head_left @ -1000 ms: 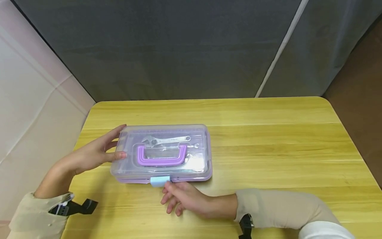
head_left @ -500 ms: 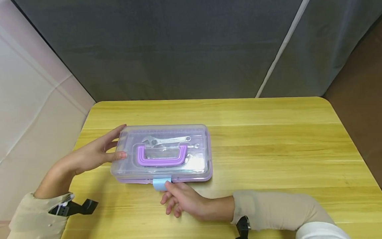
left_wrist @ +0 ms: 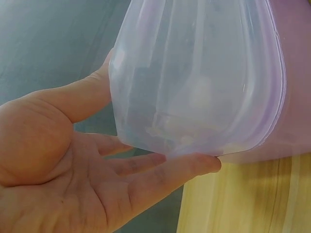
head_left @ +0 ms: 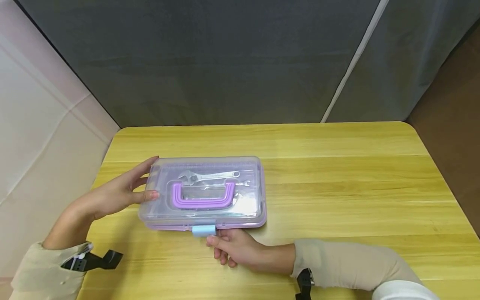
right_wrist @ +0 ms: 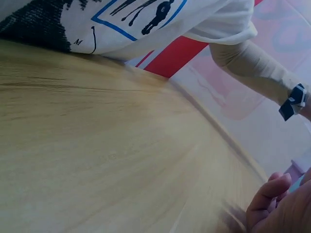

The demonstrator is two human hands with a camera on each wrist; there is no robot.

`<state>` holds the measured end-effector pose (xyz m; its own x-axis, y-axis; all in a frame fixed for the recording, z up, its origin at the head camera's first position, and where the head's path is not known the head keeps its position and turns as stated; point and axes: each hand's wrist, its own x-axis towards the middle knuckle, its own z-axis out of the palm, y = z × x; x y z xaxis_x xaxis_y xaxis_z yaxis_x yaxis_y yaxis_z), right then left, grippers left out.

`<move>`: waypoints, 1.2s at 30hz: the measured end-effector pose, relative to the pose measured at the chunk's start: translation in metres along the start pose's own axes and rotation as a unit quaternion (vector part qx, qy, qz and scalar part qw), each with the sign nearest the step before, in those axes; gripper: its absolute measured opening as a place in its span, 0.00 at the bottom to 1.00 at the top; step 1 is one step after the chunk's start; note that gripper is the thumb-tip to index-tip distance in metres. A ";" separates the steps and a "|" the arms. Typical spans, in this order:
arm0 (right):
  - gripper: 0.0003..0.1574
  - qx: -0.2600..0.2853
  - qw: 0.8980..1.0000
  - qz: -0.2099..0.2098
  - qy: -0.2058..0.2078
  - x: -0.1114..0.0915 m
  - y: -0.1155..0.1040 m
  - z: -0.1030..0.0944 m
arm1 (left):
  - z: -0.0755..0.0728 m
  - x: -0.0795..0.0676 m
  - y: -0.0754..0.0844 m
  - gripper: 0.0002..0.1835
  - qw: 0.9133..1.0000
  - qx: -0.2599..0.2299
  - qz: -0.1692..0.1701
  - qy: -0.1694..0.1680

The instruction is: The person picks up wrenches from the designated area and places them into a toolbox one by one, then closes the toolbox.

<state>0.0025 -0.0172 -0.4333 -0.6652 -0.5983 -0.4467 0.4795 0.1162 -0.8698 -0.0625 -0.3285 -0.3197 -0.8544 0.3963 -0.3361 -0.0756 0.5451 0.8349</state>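
A clear-lidded lilac toolbox (head_left: pixel 245 200) lies on the table, its purple handle (head_left: pixel 202 204) folded flat on the lid. Through the lid show an adjustable wrench (head_left: pixel 213 176) and a smaller spanner end (head_left: pixel 246 183). My left hand (head_left: pixel 116 193) holds the box's left end, thumb on the lid and fingers along the far side; the left wrist view shows its fingers (left_wrist: pixel 170 177) against the clear plastic. At the front, my right hand (head_left: pixel 240 248) is by the light blue latch (head_left: pixel 204 230), thumb tip at its lower edge, fingers curled. I cannot tell whether it pinches the latch.
The wooden table (head_left: pixel 356 187) extends to the right of the box. A dark grey curtain (head_left: pixel 225 62) hangs behind its far edge, and a pale sheet (head_left: pixel 45 125) hangs at the left. Black wrist straps (head_left: pixel 91 260) sit on both sleeves.
The latch first shifts slightly right and tips outward, then its lower edge rises a little. The right thumb has dropped from the latch's corner to just below it. The left hand and box stay still.
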 end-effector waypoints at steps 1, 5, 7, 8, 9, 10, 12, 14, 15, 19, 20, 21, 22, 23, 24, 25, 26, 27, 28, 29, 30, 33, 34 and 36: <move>0.18 0.004 1.000 0.003 0.004 0.000 0.001 0.000 | 0.000 0.000 0.000 0.54 1.000 0.000 0.002 0.000; 0.19 0.027 1.000 0.009 0.001 0.003 0.005 -0.001 | 0.000 0.001 -0.001 0.54 1.000 -0.002 0.002 0.002; 0.18 0.032 0.999 0.001 -0.009 0.003 0.007 -0.002 | 0.000 0.001 -0.001 0.54 1.000 -0.002 0.001 0.001; 0.18 0.037 0.999 -0.005 -0.015 0.003 0.007 -0.002 | 0.000 0.001 -0.001 0.54 1.000 -0.002 0.001 0.001; 0.19 0.041 0.999 -0.011 -0.021 0.003 0.008 -0.002 | 0.000 0.001 -0.001 0.54 1.000 -0.002 0.001 0.000; 0.20 0.046 0.998 -0.017 -0.026 0.002 0.008 -0.002 | 0.000 0.001 -0.001 0.54 1.000 -0.002 0.001 0.000; 0.21 0.054 0.998 -0.026 -0.034 0.002 0.007 -0.001 | 0.000 0.002 -0.001 0.54 1.000 -0.003 0.002 -0.002; 0.22 0.062 0.997 -0.029 -0.035 0.000 0.007 0.000 | 0.000 0.002 -0.001 0.54 1.000 -0.004 0.004 -0.003; 0.22 0.064 0.997 -0.027 -0.032 0.000 0.007 0.000 | 0.001 0.002 -0.001 0.54 1.000 -0.004 0.002 -0.002; 0.23 0.054 0.998 -0.017 -0.016 -0.001 0.006 0.001 | 0.001 0.001 -0.001 0.54 1.000 -0.004 0.003 -0.002; 0.24 0.050 0.999 -0.014 -0.012 -0.001 0.005 0.001 | 0.000 0.001 -0.001 0.54 1.000 -0.005 0.003 -0.002; 0.24 0.044 0.999 -0.013 -0.010 -0.001 0.005 0.001 | 0.000 0.001 -0.001 0.54 1.000 -0.008 0.004 -0.003; 0.25 0.036 0.999 -0.013 -0.009 -0.001 0.005 0.001 | 0.000 0.001 -0.001 0.54 1.000 -0.008 0.006 -0.004; 0.25 0.027 0.999 -0.014 -0.009 -0.001 0.004 0.001 | 0.000 0.001 -0.001 0.54 1.000 -0.010 0.004 -0.004; 0.26 0.017 1.000 -0.017 -0.009 -0.002 0.003 0.001 | 0.000 0.001 -0.001 0.54 1.000 -0.010 0.005 -0.004; 0.27 0.009 1.000 -0.019 -0.011 -0.002 0.003 0.001 | 0.000 0.001 -0.001 0.54 1.000 -0.009 0.005 -0.004; 0.29 -0.001 1.000 -0.023 -0.011 -0.002 0.002 0.002 | 0.000 0.001 -0.001 0.54 1.000 -0.008 0.005 -0.004; 0.30 -0.011 0.999 -0.028 -0.012 -0.002 0.001 0.002 | 0.000 0.001 -0.001 0.54 1.000 -0.006 0.004 -0.004; 0.30 -0.018 0.999 -0.032 -0.011 -0.002 0.000 0.002 | 0.000 0.001 0.000 0.54 1.000 -0.004 0.001 -0.003; 0.31 -0.025 0.999 -0.036 -0.011 -0.002 0.000 0.002 | 0.000 0.001 0.000 0.54 1.000 -0.004 -0.001 -0.002; 0.31 -0.030 0.999 -0.038 -0.010 -0.002 -0.001 0.002 | 0.000 0.001 0.000 0.54 1.000 -0.002 0.000 -0.003; 0.31 -0.033 0.999 -0.041 -0.010 -0.002 -0.002 0.002 | 0.000 0.001 0.000 0.54 1.000 -0.003 -0.002 -0.002; 0.30 -0.030 0.999 -0.041 -0.011 -0.002 -0.001 0.002 | 0.000 0.001 0.000 0.54 1.000 -0.004 -0.002 -0.002; 0.29 -0.025 0.999 -0.043 -0.018 -0.001 0.000 0.002 | 0.000 0.001 0.000 0.54 1.000 -0.006 0.001 -0.003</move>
<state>0.0042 -0.0177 -0.4318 -0.6817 -0.6351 -0.3632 0.3915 0.1028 -0.9144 -0.0635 -0.3286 -0.3203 -0.8510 0.4020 -0.3380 -0.0812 0.5351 0.8409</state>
